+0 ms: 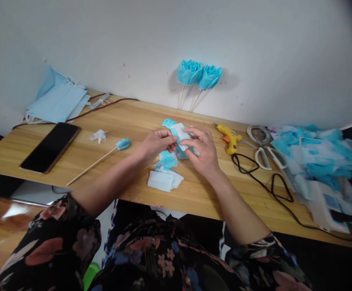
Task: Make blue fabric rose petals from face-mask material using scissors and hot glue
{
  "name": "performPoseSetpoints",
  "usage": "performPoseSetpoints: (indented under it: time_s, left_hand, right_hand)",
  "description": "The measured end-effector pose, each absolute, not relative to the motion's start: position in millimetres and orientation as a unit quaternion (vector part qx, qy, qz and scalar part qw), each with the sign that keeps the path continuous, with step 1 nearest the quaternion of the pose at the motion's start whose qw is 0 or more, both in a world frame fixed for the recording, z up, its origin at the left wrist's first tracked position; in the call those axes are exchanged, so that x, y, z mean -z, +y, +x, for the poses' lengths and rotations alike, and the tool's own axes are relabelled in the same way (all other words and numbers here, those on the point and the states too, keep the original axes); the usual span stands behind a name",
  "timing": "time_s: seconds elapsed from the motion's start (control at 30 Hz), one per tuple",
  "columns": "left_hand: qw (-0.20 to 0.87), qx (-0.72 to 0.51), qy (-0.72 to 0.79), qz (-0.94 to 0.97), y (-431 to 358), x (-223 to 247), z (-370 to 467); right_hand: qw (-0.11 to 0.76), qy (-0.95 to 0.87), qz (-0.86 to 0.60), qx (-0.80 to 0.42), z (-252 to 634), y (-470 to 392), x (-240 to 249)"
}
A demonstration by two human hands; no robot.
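One white fabric piece (180,131): pinched in left grip (155,145), held in looser right grip (205,152).

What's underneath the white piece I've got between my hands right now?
Near the white piece, other blue and white pieces show on the wooden table. Whatever lies directly beneath is hidden by it and your right hand.

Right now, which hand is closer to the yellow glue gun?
Right: the right hand is left of the yellow glue gun, not touching it; the left hand is farther left, past the white piece.
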State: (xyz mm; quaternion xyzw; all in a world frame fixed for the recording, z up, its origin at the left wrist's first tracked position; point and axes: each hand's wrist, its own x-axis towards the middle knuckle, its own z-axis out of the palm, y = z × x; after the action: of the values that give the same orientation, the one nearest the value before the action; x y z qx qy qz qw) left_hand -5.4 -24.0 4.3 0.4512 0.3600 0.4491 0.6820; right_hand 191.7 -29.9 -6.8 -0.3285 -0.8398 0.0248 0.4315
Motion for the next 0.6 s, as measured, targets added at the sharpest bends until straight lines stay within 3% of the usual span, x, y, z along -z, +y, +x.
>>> performPoseSetpoints:
  time_s: [0.6]
  left_hand:
    - [0.594,-0.451,0.360,0.560,-26.8,-1.5,-2.6]
  right_hand:
    - [0.486,-0.783,-0.366,-0.131,184.6,-36.0,7.9]
